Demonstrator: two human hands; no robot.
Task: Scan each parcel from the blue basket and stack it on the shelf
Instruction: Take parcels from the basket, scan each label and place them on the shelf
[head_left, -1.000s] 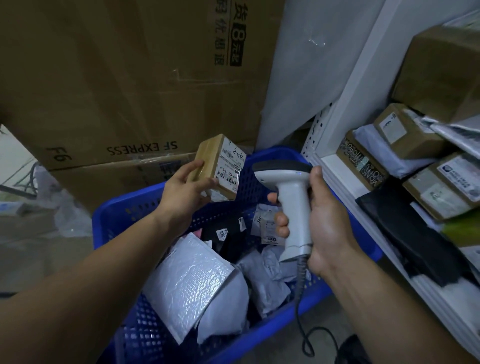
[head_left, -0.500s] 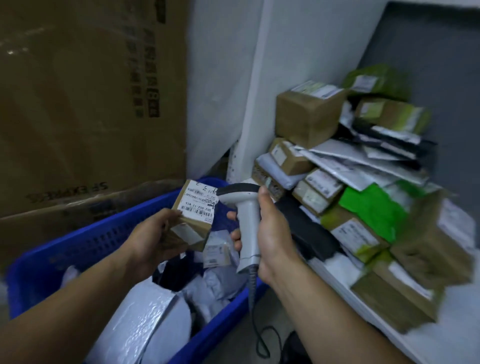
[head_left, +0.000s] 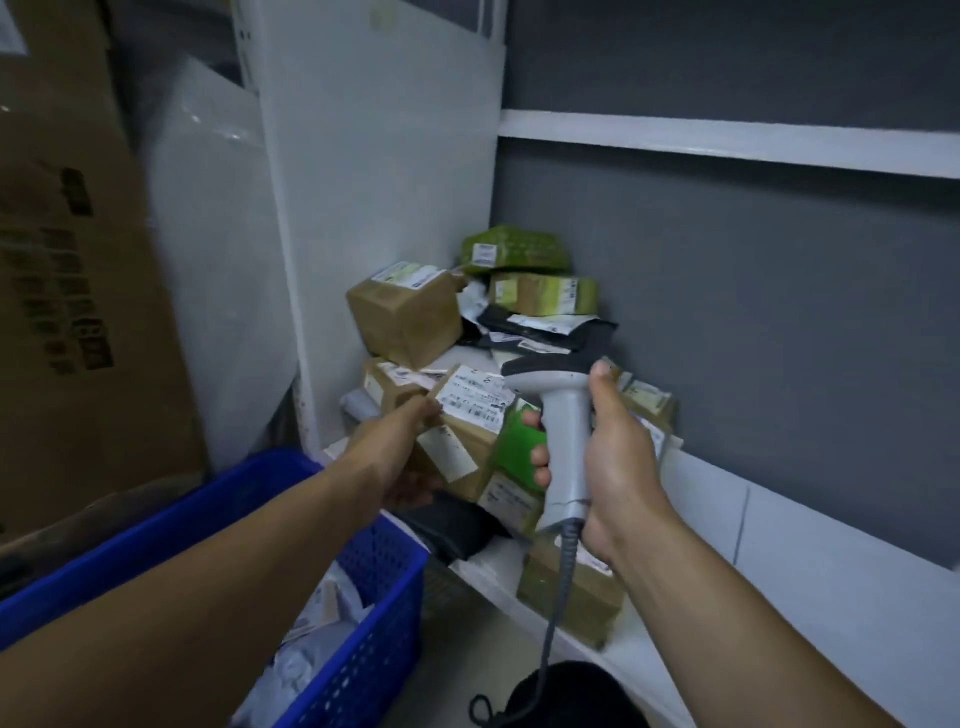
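Observation:
My left hand (head_left: 402, 457) grips a small brown cardboard parcel (head_left: 465, 431) with a white barcode label, held over the left end of the white shelf (head_left: 737, 535), right against the pile of parcels (head_left: 467, 322) stacked there. My right hand (head_left: 608, 462) grips the handle of a white and black barcode scanner (head_left: 561, 431), its head just right of the held parcel. The blue basket (head_left: 363, 613) sits at the lower left, with grey bags inside.
Large brown cartons (head_left: 67, 291) stand at the left behind the basket. A white upright panel (head_left: 379, 197) bounds the shelf on the left, and an upper shelf board (head_left: 727, 143) runs above. The scanner's coiled cable (head_left: 550, 639) hangs down by a dark object (head_left: 571, 696).
My view has swung from the basket to the shelf. My left hand carried the small parcel up and right to the pile, and the scanner moved along with it.

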